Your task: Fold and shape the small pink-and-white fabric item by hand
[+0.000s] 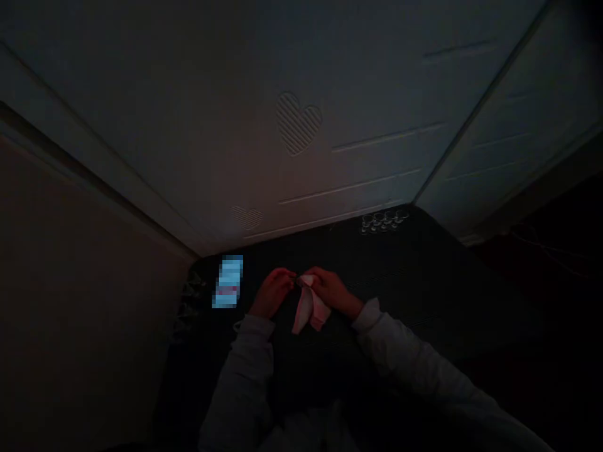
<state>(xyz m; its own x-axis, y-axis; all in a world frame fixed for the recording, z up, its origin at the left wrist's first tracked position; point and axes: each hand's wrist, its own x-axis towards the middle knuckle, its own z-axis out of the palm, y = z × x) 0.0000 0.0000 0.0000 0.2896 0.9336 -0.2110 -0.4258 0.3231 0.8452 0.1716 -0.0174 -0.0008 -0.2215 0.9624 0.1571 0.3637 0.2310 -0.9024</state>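
Observation:
The scene is very dark. My left hand (273, 292) and my right hand (332, 290) meet over a dark surface (414, 282), both closed on the top of a small pale pink piece of cloth (308, 311). The cloth hangs down between them in folds. My fingers pinch its upper edge close together, and something small may sit between them, but it is too dark to make out. Both arms wear light long sleeves.
A lit screen (228, 281) glows blue on the dark surface just left of my left hand. Several small shiny objects (382, 221) lie at the far edge by a white panelled wall with embossed hearts (298, 122). A plain wall rises at left.

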